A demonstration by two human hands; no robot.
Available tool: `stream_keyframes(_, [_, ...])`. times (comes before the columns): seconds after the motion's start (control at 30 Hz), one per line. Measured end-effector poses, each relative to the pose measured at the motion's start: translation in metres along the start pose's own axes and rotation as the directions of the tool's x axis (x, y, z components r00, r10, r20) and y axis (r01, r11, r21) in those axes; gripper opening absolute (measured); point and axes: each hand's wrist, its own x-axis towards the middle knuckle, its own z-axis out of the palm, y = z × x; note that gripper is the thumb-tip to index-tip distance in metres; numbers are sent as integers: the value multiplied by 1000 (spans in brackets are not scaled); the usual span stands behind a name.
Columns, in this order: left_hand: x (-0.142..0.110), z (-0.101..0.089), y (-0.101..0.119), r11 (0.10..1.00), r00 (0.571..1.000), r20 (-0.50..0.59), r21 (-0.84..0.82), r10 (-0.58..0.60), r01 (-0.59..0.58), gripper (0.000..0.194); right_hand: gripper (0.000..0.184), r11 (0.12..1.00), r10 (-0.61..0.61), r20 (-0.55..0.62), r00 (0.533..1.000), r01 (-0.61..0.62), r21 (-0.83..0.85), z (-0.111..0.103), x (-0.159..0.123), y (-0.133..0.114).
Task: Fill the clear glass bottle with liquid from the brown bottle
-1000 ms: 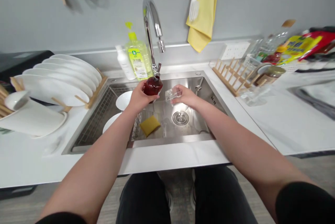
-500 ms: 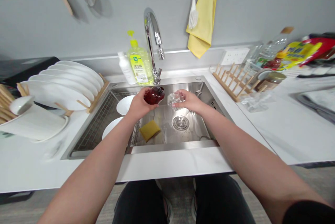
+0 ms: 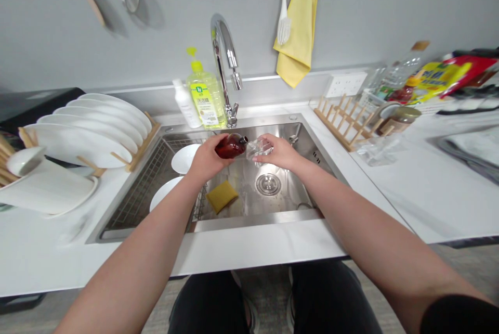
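Observation:
Over the sink (image 3: 253,222), my left hand (image 3: 208,158) is wrapped round a dark red-brown bottle (image 3: 231,146). The bottle is tilted, its uncapped neck pointing right. My right hand (image 3: 277,151) grips a small clear glass (image 3: 257,150) whose mouth is close to the bottle's neck. Whether the two touch, or any liquid passes between them, I cannot tell. Below the hands, a yellow sponge (image 3: 222,196) lies in the sink, left of the drain (image 3: 268,184).
A chrome faucet (image 3: 224,63) rises behind the sink, beside a dish soap bottle (image 3: 205,97) and a white bottle (image 3: 186,105). White plates (image 3: 93,131) stand racked at left. Two white dishes (image 3: 185,158) sit in the sink's left side. A wooden rack (image 3: 343,126) stands at right.
My left hand has tipped the bottle from nearly upright to a rightward tilt. The glass has moved slightly left, closer to the bottle's neck.

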Motion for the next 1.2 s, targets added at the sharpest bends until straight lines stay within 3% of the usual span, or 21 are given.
stream_keyframes(0.47, [2, -4, 4, 958, 996, 52, 274, 77, -88, 82, 62, 999, -4, -14, 1000, 3, -53, 2, 0, -3])
stream_keyframes(0.83, [3, -11, 5, 932, 985, 62, 319, 163, -174, 79, 62, 997, 65, -8, 998, -66, -38, 9, 0, -5])
stream_keyframes(1.2, [3, -13, 3, 896, 971, 62, 375, 232, -238, 78, 59, 997, 43, -16, 999, -44, -59, 11, 0, -5])
